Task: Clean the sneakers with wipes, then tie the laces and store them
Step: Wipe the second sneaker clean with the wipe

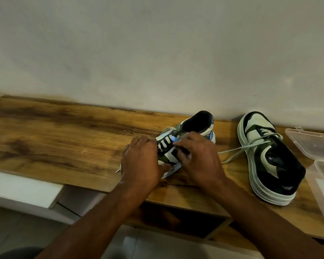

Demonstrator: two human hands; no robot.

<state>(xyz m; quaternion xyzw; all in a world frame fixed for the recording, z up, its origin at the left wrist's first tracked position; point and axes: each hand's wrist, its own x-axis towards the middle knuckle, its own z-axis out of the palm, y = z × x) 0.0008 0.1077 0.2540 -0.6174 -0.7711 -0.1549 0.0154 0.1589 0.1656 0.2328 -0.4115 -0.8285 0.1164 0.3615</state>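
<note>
We are working on 1 of the 2 sneakers, the near sneaker (185, 141), which sits on the wooden shelf (64, 139) at the centre of the frame with its heel toward the wall. Our left hand (141, 161) wraps over the toe end, fingers curled down on it to steady it. Our right hand (198, 161) is curled over the side of the shoe at the lacing, and something pale blue (174, 139) shows at its fingertips. It may be a wipe or a lace tip, and the view is too blurred to say which, so we cannot tell exactly what this hand pinches.

The second sneaker (269, 157) lies at the right of the frame, apart from both hands, with its loose lace (238, 150) trailing left across the wood toward the near sneaker. A clear plastic box (318, 146) stands open at the right edge, just beside that second shoe.

We judge the step in hand to be either the last of the wiping or the start of the lacing on the near sneaker. Neither shoe looks tied: 1 lace end (118, 170) also pokes out at the lower left of our left hand. The next move calls for both hands free to gather the 2 lace ends of this shoe and draw them snug before knotting.
</note>
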